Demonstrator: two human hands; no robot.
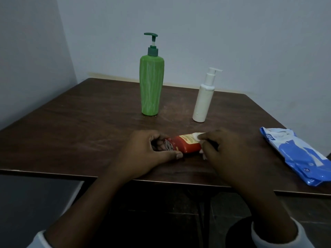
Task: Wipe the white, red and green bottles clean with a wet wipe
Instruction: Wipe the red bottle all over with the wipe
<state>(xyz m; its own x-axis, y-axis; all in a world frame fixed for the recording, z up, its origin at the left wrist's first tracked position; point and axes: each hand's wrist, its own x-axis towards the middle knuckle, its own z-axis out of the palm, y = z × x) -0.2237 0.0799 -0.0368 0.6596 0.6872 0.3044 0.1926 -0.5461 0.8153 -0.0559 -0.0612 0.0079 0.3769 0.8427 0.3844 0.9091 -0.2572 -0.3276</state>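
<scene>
The red bottle lies on its side near the front of the dark wooden table. My left hand grips its left end. My right hand presses a white wet wipe against the bottle's right end; most of the wipe is hidden under my fingers. The green pump bottle stands upright at the back middle. The white pump bottle stands upright to its right. Neither hand touches those two.
A blue and white pack of wet wipes lies flat at the table's right edge. Pale walls close off the back and left. The table's front edge runs just under my wrists.
</scene>
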